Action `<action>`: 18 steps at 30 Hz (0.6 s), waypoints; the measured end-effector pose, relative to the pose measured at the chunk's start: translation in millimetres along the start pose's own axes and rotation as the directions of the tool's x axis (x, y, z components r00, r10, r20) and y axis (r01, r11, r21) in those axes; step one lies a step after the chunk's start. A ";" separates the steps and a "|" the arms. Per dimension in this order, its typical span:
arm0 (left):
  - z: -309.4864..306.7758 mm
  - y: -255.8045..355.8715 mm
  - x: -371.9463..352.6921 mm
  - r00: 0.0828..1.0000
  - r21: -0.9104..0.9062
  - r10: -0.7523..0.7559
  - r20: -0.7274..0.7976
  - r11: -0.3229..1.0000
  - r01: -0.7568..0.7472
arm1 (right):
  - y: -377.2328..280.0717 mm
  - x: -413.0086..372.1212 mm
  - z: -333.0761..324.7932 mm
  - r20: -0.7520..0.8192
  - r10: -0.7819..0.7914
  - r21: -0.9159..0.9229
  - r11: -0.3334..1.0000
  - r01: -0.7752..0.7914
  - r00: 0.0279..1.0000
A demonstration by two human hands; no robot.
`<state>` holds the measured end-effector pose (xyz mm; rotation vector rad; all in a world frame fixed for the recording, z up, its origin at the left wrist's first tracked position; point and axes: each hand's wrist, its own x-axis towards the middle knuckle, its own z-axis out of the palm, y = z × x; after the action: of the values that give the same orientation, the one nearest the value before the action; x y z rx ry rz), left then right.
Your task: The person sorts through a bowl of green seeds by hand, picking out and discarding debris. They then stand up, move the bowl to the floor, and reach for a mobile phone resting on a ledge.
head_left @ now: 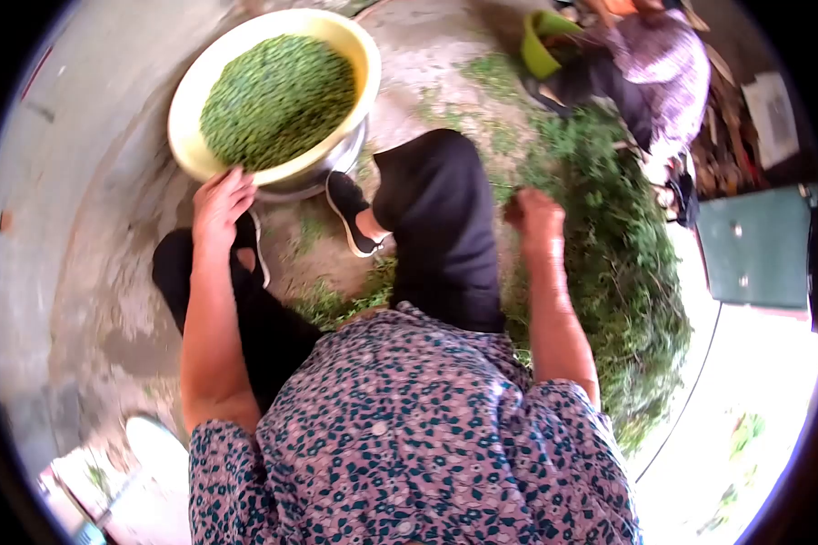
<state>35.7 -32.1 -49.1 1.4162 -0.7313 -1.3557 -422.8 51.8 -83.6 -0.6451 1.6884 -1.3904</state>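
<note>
My left hand [220,209] is at the near rim of a large pale yellow basin [365,68], its fingers stretched out and touching the edge. Inside the basin lies a big heap of small green pods or leaf-like pieces [277,100]; their exact kind is too small to tell. My right hand [540,216] is closed, held out beside my right knee at the edge of a pile of leafy green plants [600,272]. Whatever its fingers may hold is hidden.
Under the basin is a shiny metal vessel [323,173]. At the upper right another person [659,73] sits by a lime-green bucket [538,59]. A dark green box [756,245] stands at the right. Loose greenery [364,291] lies on the floor around my feet.
</note>
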 end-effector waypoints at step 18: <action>93.1 13.7 -12.9 0.899 0.663 -0.166 0.405 0.730 -0.164 | 187.1 -153.1 -65.7 0.584 0.105 -0.539 0.791 0.288 0.805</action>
<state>-53.3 -47.6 -19.7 1.6690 -1.6806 -1.4982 -377.1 258.0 -218.4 -1.3920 1.5612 -0.5475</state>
